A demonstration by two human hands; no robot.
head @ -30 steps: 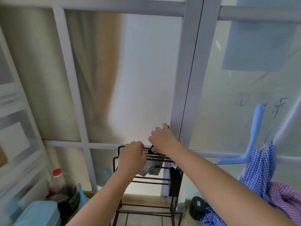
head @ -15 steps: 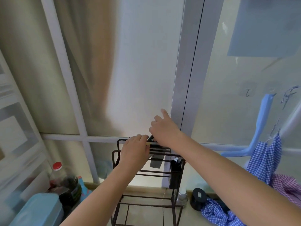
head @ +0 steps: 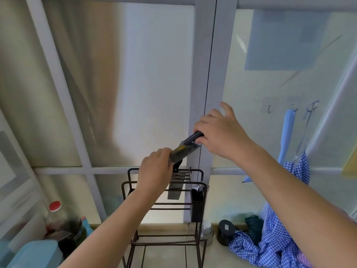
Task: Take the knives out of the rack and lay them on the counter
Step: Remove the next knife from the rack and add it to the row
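Observation:
A cleaver with a black handle (head: 185,149) is lifted clear of the dark wire rack (head: 164,207), tilted up to the right. My right hand (head: 218,136) grips its handle. Over the blade's lower end rests my left hand (head: 154,175), its fingers on the steel. A second cleaver (head: 174,188) still hangs blade-down in the rack's top slots, its black handle just under the lifted blade. The rack stands on the beige counter (head: 166,254) against a frosted window.
A black utensil cup (head: 197,202) hangs on the rack's right side. Left of the rack stand a red-capped dark bottle (head: 61,223) and a light blue container (head: 34,254). To the right are a small jar (head: 206,231), a black lidded jar (head: 225,232) and blue checked cloth (head: 270,244).
My right hand has drawn a cleaver up and to the right, out of the rack. My left hand has gone from the rack's top bar to the blade.

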